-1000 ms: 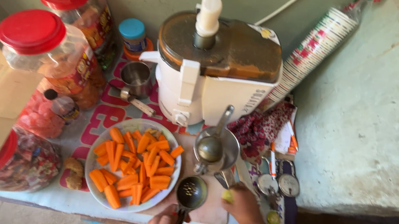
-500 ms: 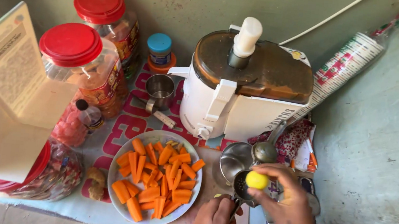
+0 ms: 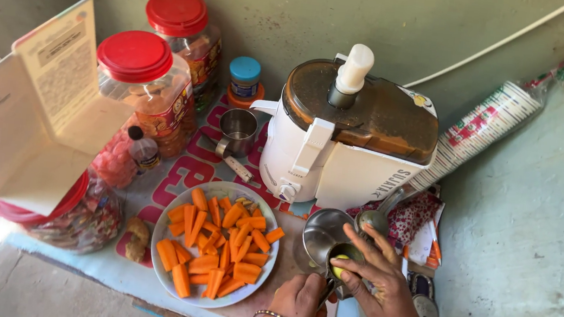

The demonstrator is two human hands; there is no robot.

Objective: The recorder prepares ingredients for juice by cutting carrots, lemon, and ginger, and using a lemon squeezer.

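Cluttered counter (image 3: 529,229) against a green wall. Right hand (image 3: 381,283), earlier carrying the lime piece (image 3: 341,259), now presses it into the squeezer cup (image 3: 344,252); left hand (image 3: 294,301) grips the handle, carrot plate (image 3: 162,276) beside it

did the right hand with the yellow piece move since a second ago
Yes. The right hand was off to the right of the cutting board; now it has come in toward the plate of carrots, pressing the yellow piece into the metal squeezer cup.

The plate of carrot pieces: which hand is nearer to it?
Left. The left hand is just beside the plate, at its lower right edge; the right hand is farther right, over the squeezer.
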